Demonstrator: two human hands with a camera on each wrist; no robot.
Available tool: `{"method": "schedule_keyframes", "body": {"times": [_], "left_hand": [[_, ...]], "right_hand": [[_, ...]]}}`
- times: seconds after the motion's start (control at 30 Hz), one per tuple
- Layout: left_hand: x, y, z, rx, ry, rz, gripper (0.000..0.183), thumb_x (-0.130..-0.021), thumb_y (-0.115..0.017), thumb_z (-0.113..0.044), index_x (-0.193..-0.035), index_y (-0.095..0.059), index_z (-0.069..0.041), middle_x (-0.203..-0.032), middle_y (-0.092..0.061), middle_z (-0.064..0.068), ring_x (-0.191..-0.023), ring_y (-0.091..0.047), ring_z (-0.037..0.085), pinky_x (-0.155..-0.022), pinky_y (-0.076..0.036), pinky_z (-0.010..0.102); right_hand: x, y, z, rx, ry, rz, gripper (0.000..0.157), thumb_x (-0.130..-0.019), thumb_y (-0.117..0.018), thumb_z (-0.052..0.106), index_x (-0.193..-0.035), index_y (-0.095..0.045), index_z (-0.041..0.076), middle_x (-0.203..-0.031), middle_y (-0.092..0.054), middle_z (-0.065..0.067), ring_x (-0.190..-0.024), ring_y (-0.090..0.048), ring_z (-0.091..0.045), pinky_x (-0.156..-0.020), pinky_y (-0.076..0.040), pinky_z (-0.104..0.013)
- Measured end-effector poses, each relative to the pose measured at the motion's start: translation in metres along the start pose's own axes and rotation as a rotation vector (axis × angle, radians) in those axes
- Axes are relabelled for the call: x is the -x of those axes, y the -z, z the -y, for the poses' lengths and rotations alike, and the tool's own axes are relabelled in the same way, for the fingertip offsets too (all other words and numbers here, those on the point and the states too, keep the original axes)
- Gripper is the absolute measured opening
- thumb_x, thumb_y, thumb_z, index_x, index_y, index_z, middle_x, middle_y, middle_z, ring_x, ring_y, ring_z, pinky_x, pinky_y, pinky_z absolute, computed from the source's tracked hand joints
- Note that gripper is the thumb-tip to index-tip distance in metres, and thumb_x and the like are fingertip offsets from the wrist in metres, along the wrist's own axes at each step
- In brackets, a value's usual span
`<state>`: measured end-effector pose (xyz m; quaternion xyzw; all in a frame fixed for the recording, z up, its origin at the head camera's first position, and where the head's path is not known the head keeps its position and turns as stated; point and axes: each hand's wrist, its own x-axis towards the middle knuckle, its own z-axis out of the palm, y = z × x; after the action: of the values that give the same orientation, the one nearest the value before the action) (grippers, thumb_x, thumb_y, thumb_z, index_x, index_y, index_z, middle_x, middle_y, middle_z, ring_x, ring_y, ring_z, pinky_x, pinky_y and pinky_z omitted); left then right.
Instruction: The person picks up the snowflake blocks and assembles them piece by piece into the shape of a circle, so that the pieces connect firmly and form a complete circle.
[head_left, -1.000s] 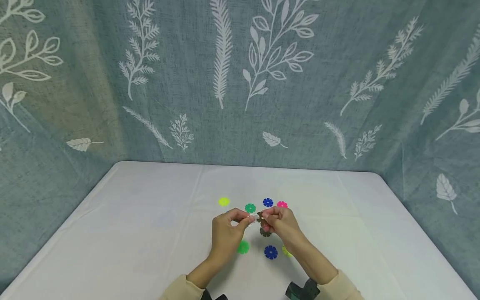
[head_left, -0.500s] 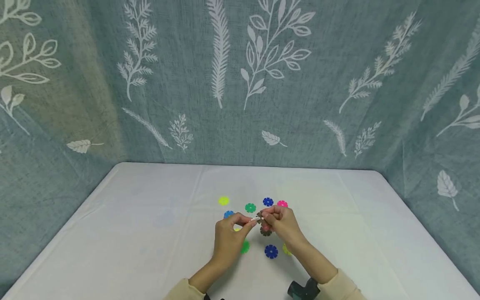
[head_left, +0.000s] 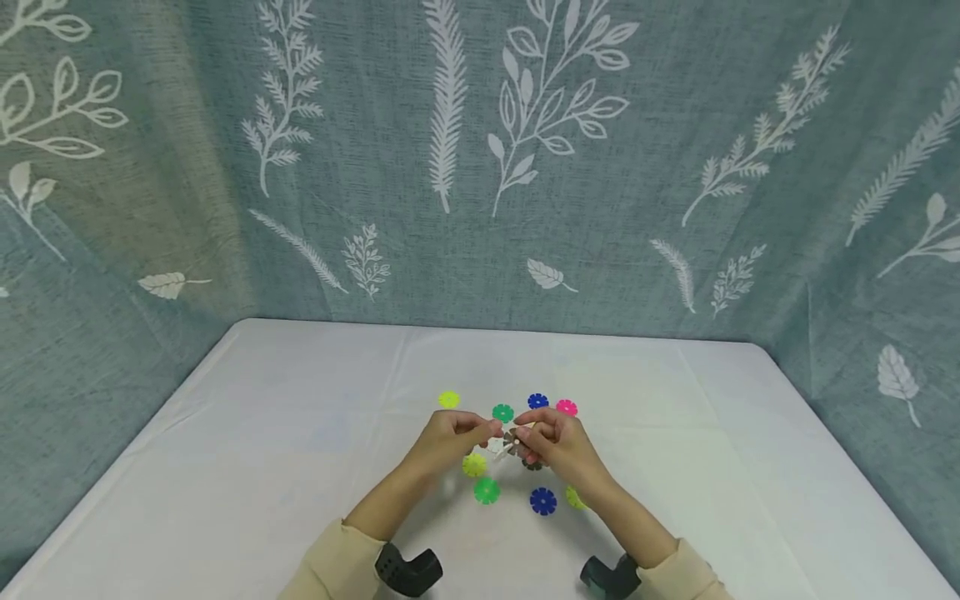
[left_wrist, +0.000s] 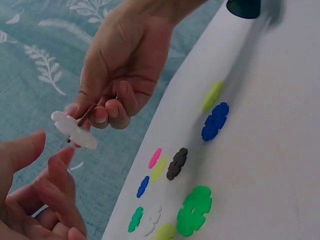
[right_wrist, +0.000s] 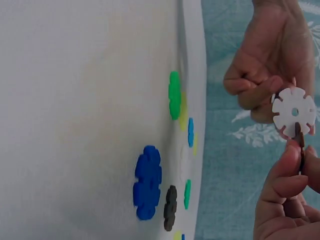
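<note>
My right hand (head_left: pixel 562 446) pinches a brown notched plastic disc (right_wrist: pixel 299 134) between thumb and fingers, above the table. Slotted onto its edge, at a crosswise angle, is a white notched disc (right_wrist: pixel 282 107) with a small centre hole. My left hand (head_left: pixel 453 437) is close beside the white disc; in the left wrist view, thumb and index finger stand apart with nothing between them, fingertips near the disc's lower edge. Below the hands lie a yellow disc (head_left: pixel 474 465), a green disc (head_left: pixel 487 490), a blue disc (head_left: pixel 543 502) and a dark brown disc (left_wrist: pixel 177 164).
Further back on the white table (head_left: pixel 300 467) lie a yellow disc (head_left: pixel 449 399), a teal-green disc (head_left: pixel 503 412), a blue disc (head_left: pixel 537 401) and a pink disc (head_left: pixel 567 407). Another white disc (left_wrist: pixel 154 220) lies flat. A leaf-patterned curtain (head_left: pixel 480 275) surrounds the table.
My left hand brought the white disc against the brown one, then let it go and shifted slightly away. The white disc now hangs on the brown disc. My right hand stays nearly in place.
</note>
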<state>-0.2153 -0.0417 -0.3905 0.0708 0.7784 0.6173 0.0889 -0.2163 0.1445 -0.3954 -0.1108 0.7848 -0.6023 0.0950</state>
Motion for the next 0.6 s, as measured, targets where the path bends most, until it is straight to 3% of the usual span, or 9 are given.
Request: {"method": "schedule_keyframes", "body": {"times": [0.1, 0.23, 0.43, 0.6], "left_hand": [[-0.001, 0.000, 0.002, -0.001, 0.039, 0.067, 0.032, -0.086, -0.062, -0.029, -0.087, -0.068, 0.003, -0.071, -0.056, -0.002, -0.070, -0.044, 0.012, -0.063, -0.034, 0.025], [0.000, -0.003, 0.006, 0.030, 0.030, 0.111, 0.029, -0.085, -0.061, -0.021, -0.088, -0.066, 0.007, -0.067, -0.053, -0.007, -0.068, -0.044, 0.009, -0.062, -0.035, 0.024], [0.000, -0.006, 0.011, 0.077, 0.042, 0.052, 0.026, -0.082, -0.064, -0.016, -0.087, -0.066, 0.009, -0.067, -0.054, -0.008, -0.067, -0.045, 0.009, -0.063, -0.037, 0.024], [0.001, -0.001, 0.012, 0.097, 0.082, 0.014, 0.024, -0.081, -0.066, -0.017, -0.083, -0.067, 0.006, -0.070, -0.058, -0.006, -0.069, -0.049, 0.010, -0.068, -0.040, 0.026]], "right_hand": [[0.000, -0.002, -0.001, 0.001, 0.019, 0.019, 0.028, -0.091, -0.057, 0.013, -0.111, -0.054, -0.005, -0.069, -0.061, 0.003, -0.063, -0.055, -0.009, -0.064, -0.049, -0.020], [0.001, -0.003, -0.002, 0.005, 0.036, 0.044, 0.031, -0.091, -0.057, 0.016, -0.112, -0.054, -0.007, -0.071, -0.062, 0.002, -0.062, -0.055, -0.009, -0.063, -0.049, -0.020], [0.005, 0.011, -0.002, 0.109, 0.032, 0.093, 0.040, -0.094, -0.052, 0.027, -0.122, -0.054, -0.002, -0.086, -0.069, -0.014, -0.064, -0.059, -0.016, -0.048, -0.037, -0.017], [0.013, 0.037, -0.006, 0.290, -0.068, 0.021, 0.035, -0.089, -0.060, 0.022, -0.121, -0.060, 0.007, -0.096, -0.065, -0.013, -0.070, -0.051, -0.017, -0.053, -0.035, -0.020]]}}
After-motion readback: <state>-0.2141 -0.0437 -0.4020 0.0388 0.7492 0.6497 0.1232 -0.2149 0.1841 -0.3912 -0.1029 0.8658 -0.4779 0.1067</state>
